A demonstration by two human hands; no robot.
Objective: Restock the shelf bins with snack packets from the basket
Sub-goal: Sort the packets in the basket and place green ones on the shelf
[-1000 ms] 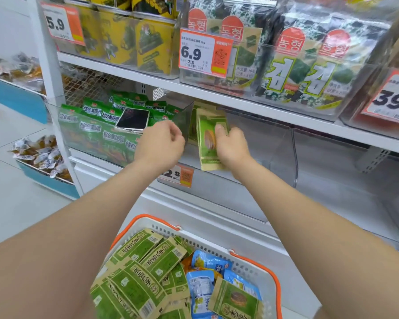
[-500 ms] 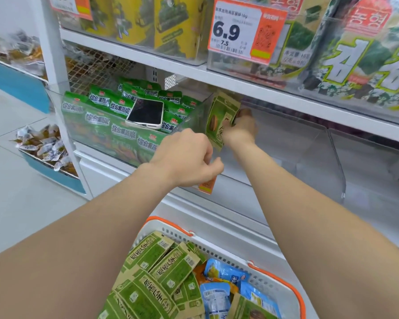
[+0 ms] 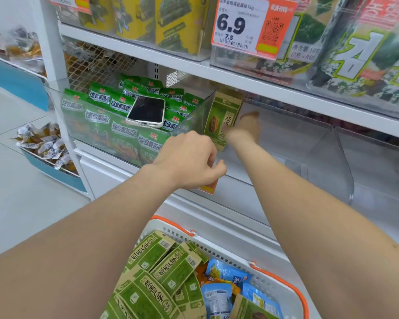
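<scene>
Green-and-kraft snack packet (image 3: 222, 120), printed with an almond, stands upright inside the clear shelf bin (image 3: 286, 143), just beside the bin's left divider wall. The right hand (image 3: 245, 128) reaches into this bin behind its transparent front and touches the packet's right edge; the view through the plastic is blurred, so whether the fingers grip the packet or only rest against it cannot be told. The left hand (image 3: 189, 161) hovers in front of the bin's front wall with fingers curled toward the thumb; no item is visible in it. The neighbouring bin to the left holds green packets (image 3: 122, 125), with a phone (image 3: 146, 111) lying screen-up on top of them. The white basket (image 3: 279, 279) with orange handles sits below the arms and contains more green-and-kraft packets (image 3: 157, 270) and blue packets (image 3: 226, 275). A price tag (image 3: 251, 25) reading 6.9 hangs on the shelf above.
</scene>
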